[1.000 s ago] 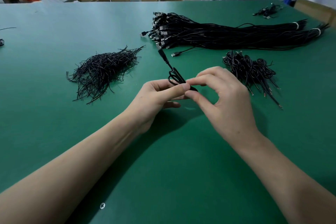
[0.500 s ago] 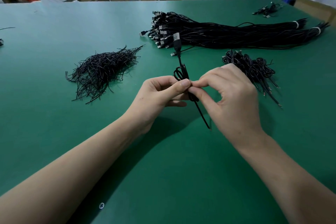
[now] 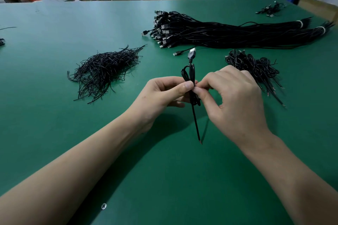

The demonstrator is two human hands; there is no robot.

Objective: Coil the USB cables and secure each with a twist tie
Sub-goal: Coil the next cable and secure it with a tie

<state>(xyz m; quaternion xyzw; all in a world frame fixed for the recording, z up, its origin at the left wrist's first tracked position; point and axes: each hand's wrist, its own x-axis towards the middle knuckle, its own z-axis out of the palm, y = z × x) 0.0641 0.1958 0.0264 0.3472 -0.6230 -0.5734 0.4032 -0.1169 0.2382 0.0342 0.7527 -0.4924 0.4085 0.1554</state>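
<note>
Fingertips of the left hand (image 3: 164, 93) and right hand (image 3: 236, 100) pinch the coiled USB cable (image 3: 190, 76) at mid-coil. Its plug (image 3: 191, 54) points toward the table's (image 3: 54, 133) far edge.

Coiled USB cable (image 3: 190, 86) upright — pinched between left hand (image 3: 164, 95) and right hand (image 3: 236, 100).

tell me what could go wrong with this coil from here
1. The left hand and right hand pinch the coiled cable only at its middle. If either pinch loosens, the loops may spring open before it is tied.
2. The straight tail hangs free below the coil, so it could snag or end up left outside the tie.
</note>
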